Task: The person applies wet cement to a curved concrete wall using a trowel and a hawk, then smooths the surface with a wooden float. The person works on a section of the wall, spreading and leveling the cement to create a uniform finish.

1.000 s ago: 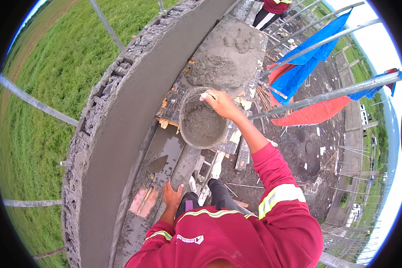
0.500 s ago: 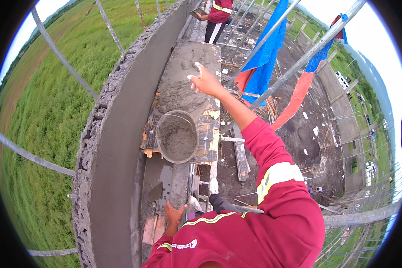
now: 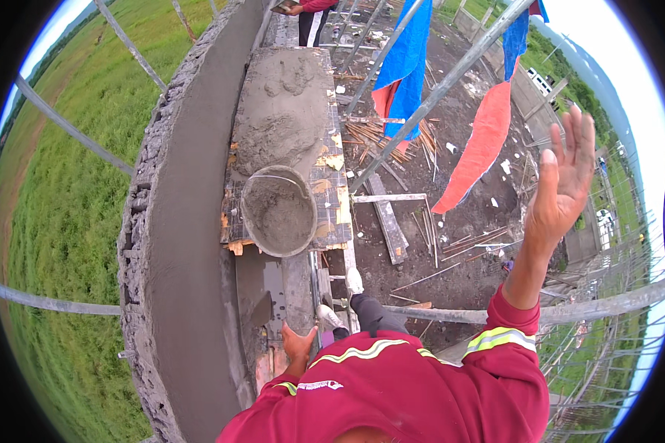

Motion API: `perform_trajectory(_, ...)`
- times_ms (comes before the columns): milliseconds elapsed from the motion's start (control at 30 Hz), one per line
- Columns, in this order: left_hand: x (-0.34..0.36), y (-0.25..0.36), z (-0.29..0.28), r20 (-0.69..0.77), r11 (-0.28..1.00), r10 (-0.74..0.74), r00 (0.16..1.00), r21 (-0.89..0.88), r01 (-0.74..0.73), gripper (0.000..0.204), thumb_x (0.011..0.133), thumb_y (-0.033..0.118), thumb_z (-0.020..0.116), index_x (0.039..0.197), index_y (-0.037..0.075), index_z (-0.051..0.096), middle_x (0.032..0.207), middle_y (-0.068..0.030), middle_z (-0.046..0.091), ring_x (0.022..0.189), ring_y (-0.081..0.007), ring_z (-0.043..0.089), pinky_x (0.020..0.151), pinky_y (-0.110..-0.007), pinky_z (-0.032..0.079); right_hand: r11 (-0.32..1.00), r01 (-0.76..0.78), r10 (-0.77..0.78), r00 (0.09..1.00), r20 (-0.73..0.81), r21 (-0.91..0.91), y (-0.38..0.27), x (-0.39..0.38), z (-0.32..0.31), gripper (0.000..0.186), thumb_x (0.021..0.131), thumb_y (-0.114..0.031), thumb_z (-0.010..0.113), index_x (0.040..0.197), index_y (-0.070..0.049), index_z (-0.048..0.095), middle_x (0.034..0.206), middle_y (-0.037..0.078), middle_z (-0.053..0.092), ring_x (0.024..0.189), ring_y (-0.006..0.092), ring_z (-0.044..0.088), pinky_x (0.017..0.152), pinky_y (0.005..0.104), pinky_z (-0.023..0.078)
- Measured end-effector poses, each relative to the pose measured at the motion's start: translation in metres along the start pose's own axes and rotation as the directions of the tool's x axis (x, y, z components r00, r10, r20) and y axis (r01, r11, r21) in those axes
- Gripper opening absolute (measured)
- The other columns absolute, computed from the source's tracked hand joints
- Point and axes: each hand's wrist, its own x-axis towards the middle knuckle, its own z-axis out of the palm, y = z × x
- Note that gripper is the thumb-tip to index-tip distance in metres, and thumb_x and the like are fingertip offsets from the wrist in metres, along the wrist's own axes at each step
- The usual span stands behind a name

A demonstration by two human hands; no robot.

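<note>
My right hand (image 3: 565,181) is raised far out to the right, palm showing and fingers stretched, with nothing in it. Low in front of me, my left hand (image 3: 298,344) has its thumb and fingers apart and appears to hold nothing. Beyond it, a bucket (image 3: 309,227) of wet grey mortar stands at the near end of a plywood board (image 3: 338,229). Behind the bucket, more mortar (image 3: 281,122) is spread and heaped over the board. Near my left hand lies a flat grey pointed shape (image 3: 261,310); I cannot tell what it is.
A plastered wall (image 3: 188,184) with a rough top runs along the left. Metal poles (image 3: 451,77) cross on the right, with blue and orange tarps (image 3: 406,59) hanging there. Another person (image 3: 314,18) stands at the board's far end. Planks (image 3: 386,221) and debris lie below right.
My right hand has swung from over the mortar out to the right, its fingers going from pointing to outstretched. My left hand stays low. The whole view has shifted slightly.
</note>
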Motion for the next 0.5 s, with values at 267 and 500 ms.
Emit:
perform_trajectory(267,0.005,0.001,0.007,0.002,0.998,-0.043,0.999,0.056,0.042,0.117,0.067,0.053,0.090,0.154,0.001,0.031,0.151,-0.0239,0.045,0.141,-0.0411,0.044,0.114,-0.047,0.041,-0.328,-0.478,-0.420,0.846,-0.328,-0.815,-0.061,-0.046,-0.327,0.113,0.080,-0.051,0.087,0.153,0.012,0.026,0.154,0.029,0.037,0.135,0.0381,0.048,0.114,0.0529,0.040)
perform_trajectory(500,0.007,-0.004,0.011,-0.020,0.996,0.019,1.000,0.082,-0.017,0.117,0.068,0.054,0.090,0.152,-0.004,0.034,0.151,-0.0260,0.045,0.141,-0.0406,0.044,0.116,-0.048,0.039,0.536,-0.767,0.365,0.588,-0.722,-0.353,0.005,-0.103,-0.461,0.062,0.080,-0.025,0.090,0.123,0.010,0.061,0.101,0.016,0.070,0.099,0.0264,0.070,0.093,0.0401,0.059)
